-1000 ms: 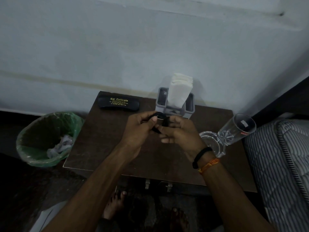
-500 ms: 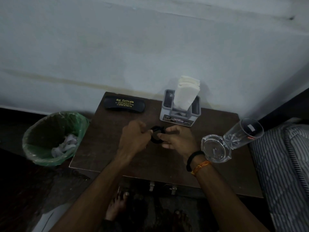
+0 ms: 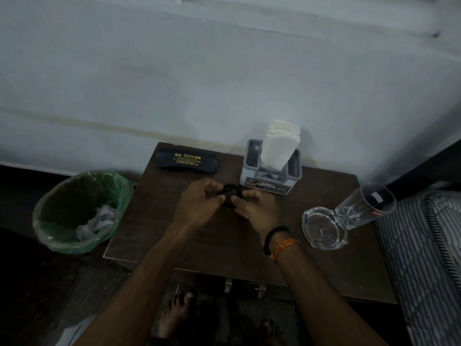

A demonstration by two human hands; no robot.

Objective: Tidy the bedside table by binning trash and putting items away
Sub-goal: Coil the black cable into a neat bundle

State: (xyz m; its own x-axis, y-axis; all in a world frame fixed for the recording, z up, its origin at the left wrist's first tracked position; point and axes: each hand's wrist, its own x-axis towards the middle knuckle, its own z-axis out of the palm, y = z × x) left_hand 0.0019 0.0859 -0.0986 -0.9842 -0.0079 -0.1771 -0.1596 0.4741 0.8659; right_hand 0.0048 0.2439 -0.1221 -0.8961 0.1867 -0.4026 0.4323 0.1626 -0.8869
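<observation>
Together, two hands hold a small dark object over the middle of a brown bench.

Left hand (image 3: 199,202) and right hand (image 3: 254,208) both pinch the dark looped object (image 3: 230,196), too dim to identify, just before a grey napkin holder (image 3: 270,171). A black spectacle case (image 3: 187,161) lies at the back left; a glass ashtray (image 3: 324,231) touches a drinking glass (image 3: 366,206) on the right. A green-lined bin (image 3: 79,211) stands left of the bench (image 3: 199,245).

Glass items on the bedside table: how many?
2. A clear glass ashtray sits at the table's right side, and a tall drinking glass stands just behind it toward the bed, apparently touching it. No others visible; nothing seems hidden.
</observation>
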